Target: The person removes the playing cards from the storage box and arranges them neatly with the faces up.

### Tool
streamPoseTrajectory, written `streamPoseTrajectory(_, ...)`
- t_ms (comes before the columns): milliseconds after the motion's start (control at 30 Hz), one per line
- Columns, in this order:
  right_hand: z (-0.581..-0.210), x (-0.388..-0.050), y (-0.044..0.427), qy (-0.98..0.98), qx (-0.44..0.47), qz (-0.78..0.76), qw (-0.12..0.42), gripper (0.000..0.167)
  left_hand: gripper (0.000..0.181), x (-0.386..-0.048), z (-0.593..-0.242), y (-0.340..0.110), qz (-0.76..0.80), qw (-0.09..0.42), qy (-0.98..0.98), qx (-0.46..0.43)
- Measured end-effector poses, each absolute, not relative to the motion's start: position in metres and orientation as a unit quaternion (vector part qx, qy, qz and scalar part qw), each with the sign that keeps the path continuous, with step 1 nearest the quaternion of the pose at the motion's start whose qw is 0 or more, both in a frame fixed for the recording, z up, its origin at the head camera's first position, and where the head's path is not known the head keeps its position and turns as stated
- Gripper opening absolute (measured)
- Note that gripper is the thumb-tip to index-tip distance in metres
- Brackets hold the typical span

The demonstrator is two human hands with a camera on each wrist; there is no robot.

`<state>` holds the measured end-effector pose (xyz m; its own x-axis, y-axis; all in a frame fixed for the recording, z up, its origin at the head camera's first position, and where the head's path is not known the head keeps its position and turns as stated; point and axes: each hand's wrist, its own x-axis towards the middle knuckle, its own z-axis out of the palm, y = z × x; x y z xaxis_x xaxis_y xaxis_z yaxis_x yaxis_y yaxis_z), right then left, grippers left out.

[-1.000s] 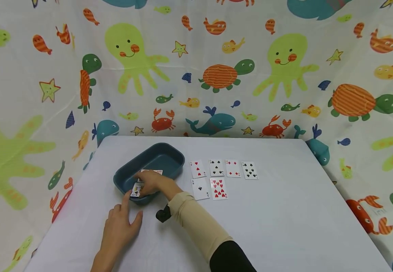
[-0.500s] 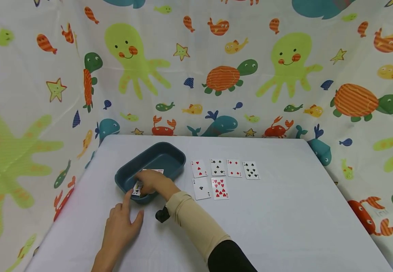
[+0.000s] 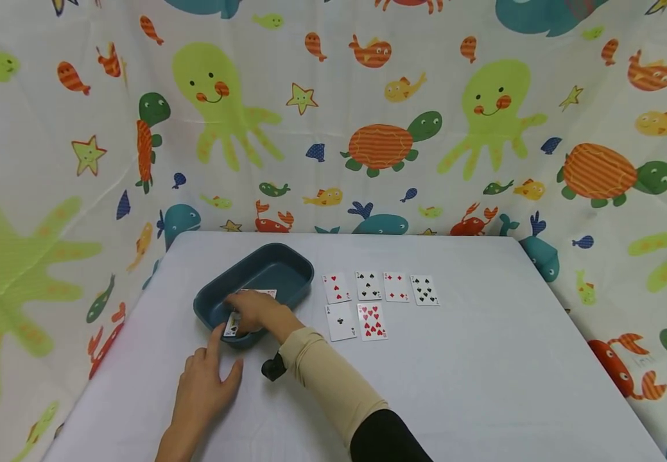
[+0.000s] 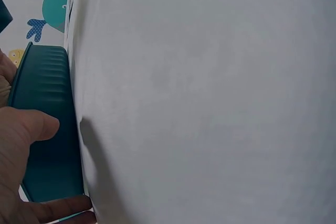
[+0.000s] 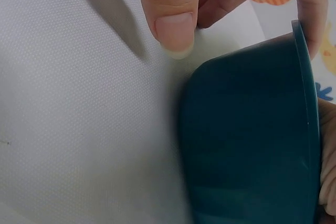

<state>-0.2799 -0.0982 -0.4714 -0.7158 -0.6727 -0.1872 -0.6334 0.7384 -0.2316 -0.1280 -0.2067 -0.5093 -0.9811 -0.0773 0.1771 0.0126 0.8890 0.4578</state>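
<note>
A dark teal tub [image 3: 217, 282] stands at the left of the white table. My right hand [image 3: 258, 311] reaches down into it, its fingertips hidden. A face card [image 3: 232, 325] shows beside those fingers, and another card [image 3: 266, 292] lies behind them, mostly covered. Whether the right hand pinches a card cannot be seen. My left hand [image 3: 200, 382] is spread at the tub's near side, index finger at the rim and thumb apart. In the right wrist view the left thumb [image 5: 173, 19] is off the tub's outer wall [image 5: 252, 135].
Right of the tub, several playing cards lie face up in two rows. The back row has a hearts card [image 3: 336, 289], two spades cards and a diamonds card [image 3: 396, 287]. In front are an ace of clubs [image 3: 341, 322] and a hearts card [image 3: 372, 321]. A patterned curtain [image 3: 321, 77] hangs behind.
The face card in the tub has shifted slightly under my right hand. Both hands stay nearly in place, and the view sways a little.
</note>
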Motion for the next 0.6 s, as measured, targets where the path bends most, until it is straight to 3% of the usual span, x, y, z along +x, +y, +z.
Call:
streamPoseTrajectory(233,-0.4714,-0.2777,-0.0987,0.936,-0.322,-0.058,0.13,0.073,0.077,-0.1292,-0.5105,-0.2078,-0.235,0.103,-0.966,0.015)
streamPoseTrajectory(600,-0.4718,-0.2782,-0.0992,0.934,-0.335,-0.033,0.119,0.065,0.077,-0.1306,-0.5128,-0.2093,-0.241,0.092,-0.966,0.018)
